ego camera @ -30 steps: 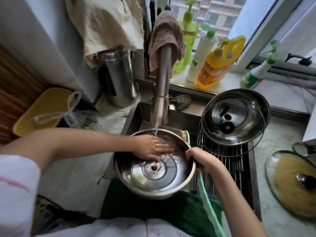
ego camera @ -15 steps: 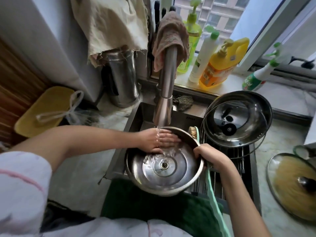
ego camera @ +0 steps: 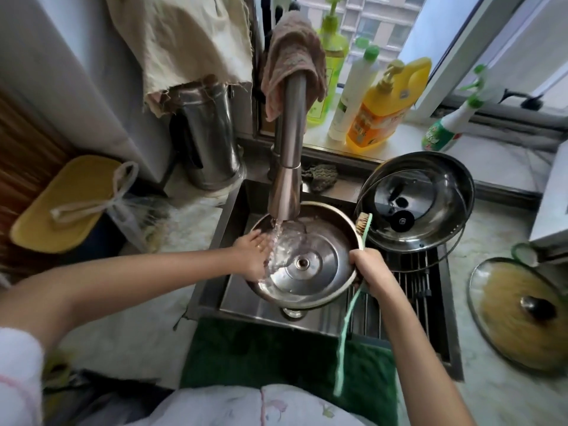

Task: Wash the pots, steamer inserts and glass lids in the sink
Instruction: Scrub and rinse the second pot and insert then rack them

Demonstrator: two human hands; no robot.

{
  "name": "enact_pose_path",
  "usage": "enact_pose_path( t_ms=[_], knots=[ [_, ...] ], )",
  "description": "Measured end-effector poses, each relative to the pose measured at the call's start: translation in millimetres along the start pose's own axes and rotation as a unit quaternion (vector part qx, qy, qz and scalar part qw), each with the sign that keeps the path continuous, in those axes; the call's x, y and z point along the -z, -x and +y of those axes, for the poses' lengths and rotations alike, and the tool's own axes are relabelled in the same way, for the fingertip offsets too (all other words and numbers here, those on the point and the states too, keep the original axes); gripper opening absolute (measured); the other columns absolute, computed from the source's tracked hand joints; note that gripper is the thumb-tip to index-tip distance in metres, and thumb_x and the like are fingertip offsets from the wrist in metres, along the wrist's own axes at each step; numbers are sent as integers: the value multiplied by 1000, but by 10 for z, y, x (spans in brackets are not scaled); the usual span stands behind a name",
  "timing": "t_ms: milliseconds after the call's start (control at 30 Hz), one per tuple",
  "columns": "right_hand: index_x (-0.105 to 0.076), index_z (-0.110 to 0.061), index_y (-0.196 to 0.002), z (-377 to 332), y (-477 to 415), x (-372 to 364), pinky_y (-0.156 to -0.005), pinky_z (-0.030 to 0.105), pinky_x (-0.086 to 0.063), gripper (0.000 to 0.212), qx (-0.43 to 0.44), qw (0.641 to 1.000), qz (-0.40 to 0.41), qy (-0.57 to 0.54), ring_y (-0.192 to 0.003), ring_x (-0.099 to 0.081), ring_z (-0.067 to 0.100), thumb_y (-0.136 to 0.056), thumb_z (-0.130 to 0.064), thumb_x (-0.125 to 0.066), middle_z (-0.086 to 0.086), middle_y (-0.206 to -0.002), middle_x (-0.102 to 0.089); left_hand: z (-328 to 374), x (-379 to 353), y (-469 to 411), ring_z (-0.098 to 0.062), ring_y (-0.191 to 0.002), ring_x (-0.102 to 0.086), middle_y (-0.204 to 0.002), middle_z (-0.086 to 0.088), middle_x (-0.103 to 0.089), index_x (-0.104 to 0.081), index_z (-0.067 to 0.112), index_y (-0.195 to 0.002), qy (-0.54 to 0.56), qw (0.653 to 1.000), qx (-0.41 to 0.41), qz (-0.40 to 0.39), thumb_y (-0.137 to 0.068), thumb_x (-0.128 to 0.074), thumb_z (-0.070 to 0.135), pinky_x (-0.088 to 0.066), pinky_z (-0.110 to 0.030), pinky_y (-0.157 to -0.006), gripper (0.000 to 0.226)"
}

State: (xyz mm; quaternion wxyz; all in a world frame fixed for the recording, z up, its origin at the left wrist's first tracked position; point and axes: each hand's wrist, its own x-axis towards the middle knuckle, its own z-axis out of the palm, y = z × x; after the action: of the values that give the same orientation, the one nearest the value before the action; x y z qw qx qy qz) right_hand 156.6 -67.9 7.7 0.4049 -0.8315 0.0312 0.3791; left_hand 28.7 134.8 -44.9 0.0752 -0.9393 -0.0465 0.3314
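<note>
A stainless steel pot (ego camera: 307, 259) is being rinsed under running water from the tap (ego camera: 287, 155), held tilted over the sink (ego camera: 246, 309) just above the drain. The pot's right rim is being gripped by the right hand (ego camera: 370, 272), closed around it together with the long green handle of a dish brush (ego camera: 353, 302), whose bristled head is sticking up beside the rim. The left hand (ego camera: 253, 256) is being kept open, fingers spread against the inner wall on the pot's left side, right where the stream is falling.

The step in hand looks to be the rinsing of this pot's inside. Another steel pot (ego camera: 442, 222) with a glass lid (ego camera: 405, 210) resting in it is sitting on the drying rack (ego camera: 412, 281) at the sink's right, and a second, stained glass lid (ego camera: 522, 309) is lying on the counter well apart, apparently not yet washed.

Next, the pot will probably need turning under the stream so that the rest of the wall is reached, then tipping out and setting aside; the wet rim calls for a firm hold.
</note>
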Motion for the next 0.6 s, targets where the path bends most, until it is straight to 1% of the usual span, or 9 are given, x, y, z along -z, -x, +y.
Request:
enact_pose_path(
  t_ms=[67, 133, 200, 267, 333, 400, 467, 533, 600],
  knots=[
    [-57, -8, -76, 0, 27, -7, -59, 33, -42, 28, 31, 998, 58, 20, -65, -55, 30, -58, -24, -44, 11, -67, -55, 225, 3, 112, -29, -146, -2, -158, -16, -4, -13, 5, -150, 12, 990, -89, -112, -103, -19, 29, -1, -42, -117, 53],
    [-62, -5, -97, -15, 67, 26, -70, 32, -40, 39, 59, 990, 112, 67, -82, -55, 32, -71, -28, -44, 14, -88, -61, 315, 18, 178, -29, -144, -17, -156, -16, -18, -24, 13, -148, 16, 981, -178, -75, -102, -22, 20, -17, -44, -116, 47],
    [-59, -2, -106, -46, 124, 70, -70, 30, -38, 33, 84, 981, 148, 95, -83, -52, 31, -82, -21, -47, 16, -96, -62, 209, 15, 141, -26, -142, -24, -155, -10, -24, -32, 17, -145, 1, 989, -145, 2, -101, -26, 21, -18, -42, -116, 45],
    [-57, -1, -110, -63, 178, 91, -69, 30, -36, 31, 112, 974, 162, 116, -86, -53, 33, -85, -17, -48, 17, -99, -62, 75, 35, 20, -25, -143, -19, -154, -8, -27, -36, 14, -143, -30, 995, -55, 73, -100, -28, 25, -9, -40, -116, 45],
    [-56, -1, -114, -78, 228, 74, -71, 30, -34, 33, 136, 966, 173, 134, -98, -56, 36, -86, -16, -49, 20, -106, -62, -1, 161, -108, -25, -143, -19, -152, -8, -31, -33, 11, -144, -33, 996, 8, 88, -100, -25, 27, -8, -37, -115, 47],
    [-55, 1, -116, -79, 233, 50, -73, 31, -35, 34, 132, 964, 191, 126, -104, -56, 38, -86, -15, -49, 22, -111, -62, 46, 228, -203, -23, -141, -22, -151, -9, -32, -27, 8, -146, 32, 993, 32, 111, -99, -28, 28, -9, -36, -115, 51],
    [-55, 1, -117, -80, 206, 52, -74, 31, -36, 35, 110, 968, 205, 98, -101, -56, 37, -87, -15, -48, 22, -112, -62, 224, 206, -247, -21, -146, -8, -157, -9, -17, -13, 7, -150, 91, 990, 55, 98, -98, -28, 34, -1, -45, -117, 61],
    [-56, 0, -115, -51, 162, 71, -72, 29, -35, 34, 78, 974, 202, 71, -92, -54, 32, -87, -16, -47, 20, -110, -62, 412, 171, -219, -21, -147, 1, -159, -8, -6, -6, 7, -151, 141, 988, 56, 23, -97, -25, 36, 8, -56, -114, 64],
    [-57, -1, -110, 7, 129, 88, -71, 30, -38, 31, 49, 980, 186, 50, -87, -54, 31, -87, -18, -47, 18, -104, -62, 508, 210, -62, -25, -144, -18, -156, -11, -22, -26, 7, -146, 233, 970, 32, -57, -98, -26, 34, -8, -55, -114, 56]
  ],
)
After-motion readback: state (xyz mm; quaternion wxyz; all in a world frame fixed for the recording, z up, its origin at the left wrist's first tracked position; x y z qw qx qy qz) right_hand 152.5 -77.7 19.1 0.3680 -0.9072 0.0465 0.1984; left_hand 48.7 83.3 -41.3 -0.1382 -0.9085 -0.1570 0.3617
